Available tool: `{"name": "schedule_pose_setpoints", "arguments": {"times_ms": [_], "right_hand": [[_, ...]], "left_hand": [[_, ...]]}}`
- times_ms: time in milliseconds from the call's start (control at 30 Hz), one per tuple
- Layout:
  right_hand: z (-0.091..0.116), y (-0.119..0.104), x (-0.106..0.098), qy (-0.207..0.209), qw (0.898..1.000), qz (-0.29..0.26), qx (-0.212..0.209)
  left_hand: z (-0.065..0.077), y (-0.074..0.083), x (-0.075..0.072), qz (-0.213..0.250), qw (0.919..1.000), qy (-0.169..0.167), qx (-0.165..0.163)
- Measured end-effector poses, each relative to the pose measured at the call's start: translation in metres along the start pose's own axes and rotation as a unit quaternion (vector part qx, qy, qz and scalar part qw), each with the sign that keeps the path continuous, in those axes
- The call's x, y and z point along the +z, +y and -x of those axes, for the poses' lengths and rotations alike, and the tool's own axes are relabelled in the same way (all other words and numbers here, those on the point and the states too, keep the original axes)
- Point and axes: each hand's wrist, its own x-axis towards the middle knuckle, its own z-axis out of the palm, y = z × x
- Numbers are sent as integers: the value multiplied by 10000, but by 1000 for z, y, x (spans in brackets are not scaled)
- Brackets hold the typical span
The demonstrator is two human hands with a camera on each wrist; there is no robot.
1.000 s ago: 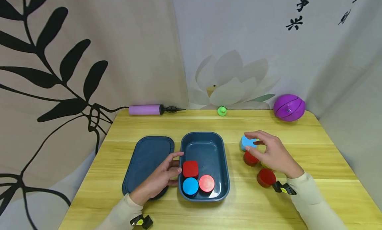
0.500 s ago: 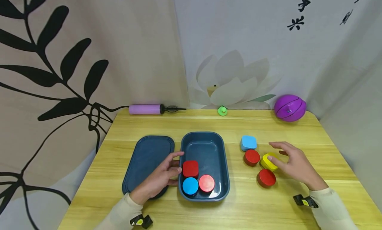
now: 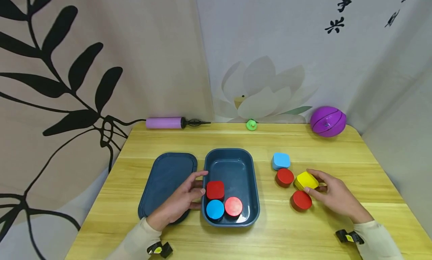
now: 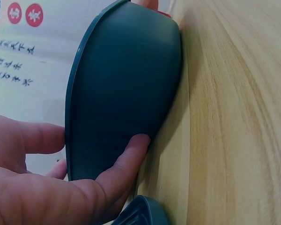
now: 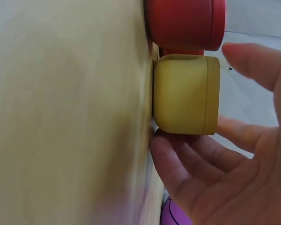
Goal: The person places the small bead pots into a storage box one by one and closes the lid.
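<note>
My right hand (image 3: 337, 194) is spread around a small yellow box (image 3: 306, 180) with rounded corners. In the right wrist view, fingers lie under the yellow box (image 5: 186, 93), and the thumb hovers just off its lid edge, near a red round box (image 5: 185, 21). Fingers of my left hand (image 3: 183, 200) rest against the left side of a dark blue tray (image 3: 231, 162). The left wrist view shows the fingertips on its outer wall (image 4: 126, 70). Inside the tray sit a red square box (image 3: 215, 190), a blue round one (image 3: 215, 209) and a light red round one (image 3: 233, 206).
Beside the yellow box stand a light blue square box (image 3: 281, 161), one red round box (image 3: 284, 177) and another red round box (image 3: 301, 200). A dark blue lid (image 3: 168, 177) lies left of the tray. Along the back are a purple pump (image 3: 164, 123), a green duck (image 3: 251, 125) and a purple ball (image 3: 328, 121).
My right hand has moved from above the light blue box rightward and down to the yellow box, then closer around it. The left hand stays at the tray.
</note>
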Motion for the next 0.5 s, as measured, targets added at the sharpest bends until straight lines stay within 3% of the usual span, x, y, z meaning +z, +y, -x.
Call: {"name": "schedule_pose_setpoints", "arguments": {"times_ms": [233, 500], "right_hand": [[-3, 1, 0, -55, 10000, 78, -5], [-2, -1, -8, -222, 9993, -225, 215]], "left_hand": [[-1, -1, -1, 23, 10000, -39, 9], [-2, 0, -1, 31, 10000, -57, 12]]}}
